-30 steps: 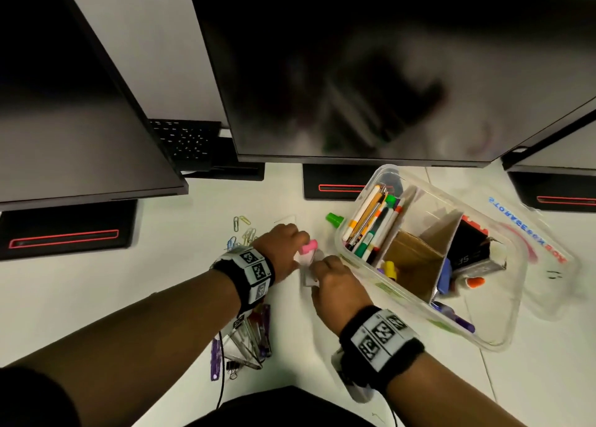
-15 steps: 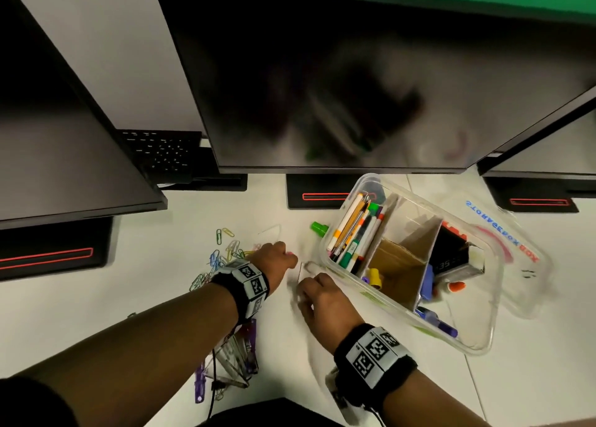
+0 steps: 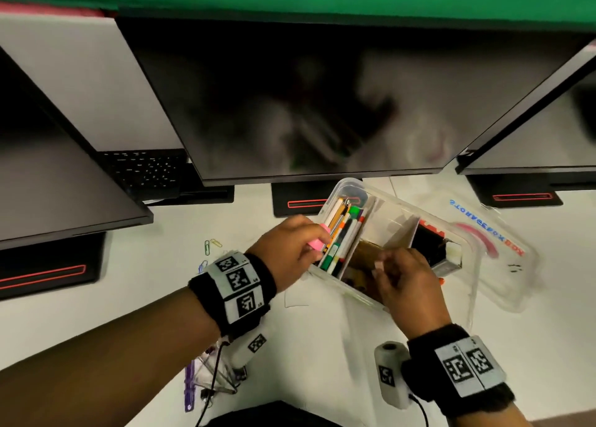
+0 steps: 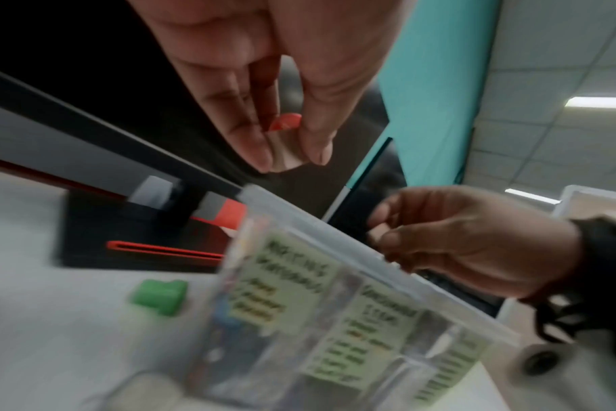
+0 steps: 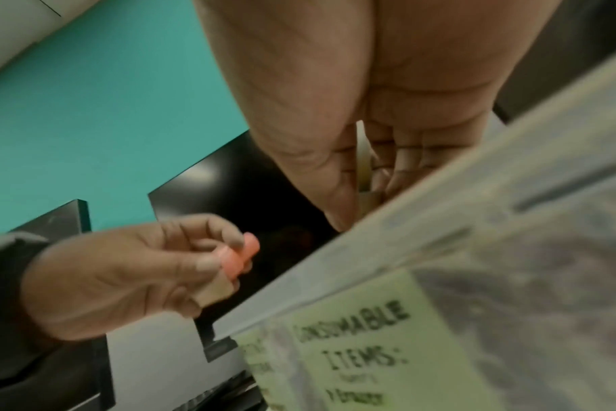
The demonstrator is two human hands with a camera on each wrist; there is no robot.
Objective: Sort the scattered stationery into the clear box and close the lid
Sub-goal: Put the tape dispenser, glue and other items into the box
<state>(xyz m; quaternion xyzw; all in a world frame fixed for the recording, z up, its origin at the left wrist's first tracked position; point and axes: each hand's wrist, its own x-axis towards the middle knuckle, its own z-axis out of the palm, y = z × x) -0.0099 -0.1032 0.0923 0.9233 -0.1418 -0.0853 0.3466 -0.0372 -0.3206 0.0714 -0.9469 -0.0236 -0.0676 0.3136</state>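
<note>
Head view: left hand [image 3: 290,249] pinches a small pink eraser [image 3: 315,244] right at the clear box [image 3: 467,243] rim, over the pens [image 3: 342,233]; right hand [image 3: 406,284] sits over the cardboard middle section.

Left wrist: fingertips [image 4: 261,155] clamp it (looks red-and-white here).

Right wrist: right fingers [image 5: 380,155] pinch something thin and pale, can't tell what.

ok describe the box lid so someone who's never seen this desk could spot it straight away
Start at the clear box of pens below the middle monitor. Just beyond its right side, flat on the white desk, lies the lid. It is the only see-through sheet there, with blue and red lettering across it.
</note>
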